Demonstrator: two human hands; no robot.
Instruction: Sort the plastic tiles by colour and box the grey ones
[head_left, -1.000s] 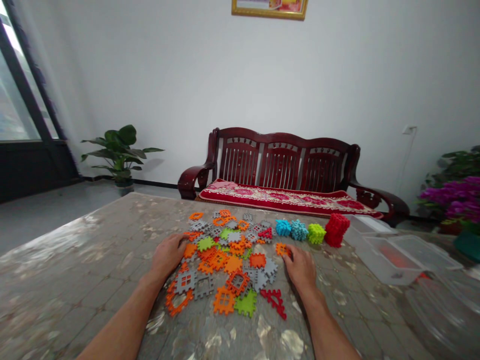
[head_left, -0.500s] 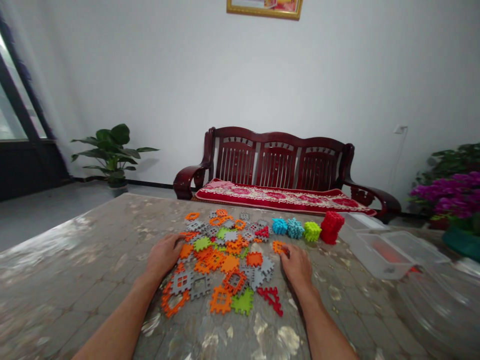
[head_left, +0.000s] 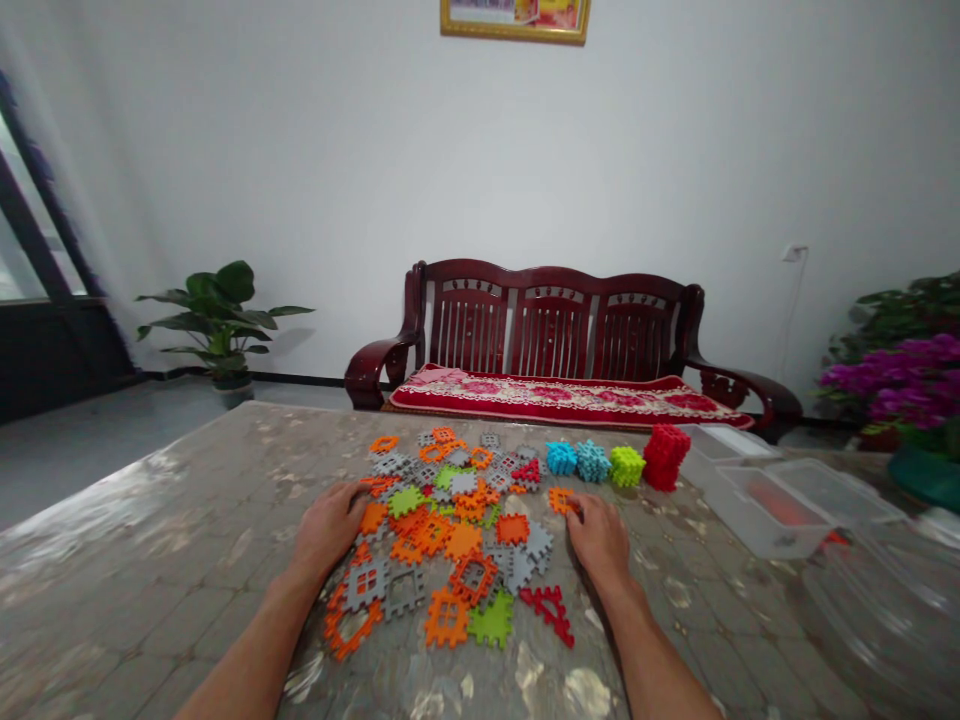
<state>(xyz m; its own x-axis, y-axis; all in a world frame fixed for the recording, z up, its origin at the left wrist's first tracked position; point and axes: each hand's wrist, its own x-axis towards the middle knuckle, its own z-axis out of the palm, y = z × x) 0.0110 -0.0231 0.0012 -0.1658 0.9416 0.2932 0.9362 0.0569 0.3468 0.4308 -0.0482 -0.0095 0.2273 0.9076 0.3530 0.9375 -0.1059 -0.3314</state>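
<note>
A loose pile of flat interlocking plastic tiles, including a plain orange tile (head_left: 463, 541), a grey window tile (head_left: 366, 583) and a green tile (head_left: 492, 620), spreads over the table between my hands. My left hand (head_left: 330, 522) rests at the pile's left edge, fingers spread beside orange tiles and holding nothing visible. On the other side, my right hand (head_left: 598, 535) lies on the table with its fingertips at a small orange window tile (head_left: 560, 500), which lies flat. A red triangular tile (head_left: 548, 612) is left of my right forearm.
Stacked tiles stand beyond my right hand: blue stacks (head_left: 592, 461), a lime stack (head_left: 627, 466) and a taller red stack (head_left: 666, 458). Clear plastic boxes (head_left: 772, 512) occupy the table's right side. Behind the table (head_left: 150, 560) is a wooden bench (head_left: 551, 330).
The view has tilted up slightly, so the scene sits a little lower. Both hands keep their places beside the tiles, and no tile has visibly moved.
</note>
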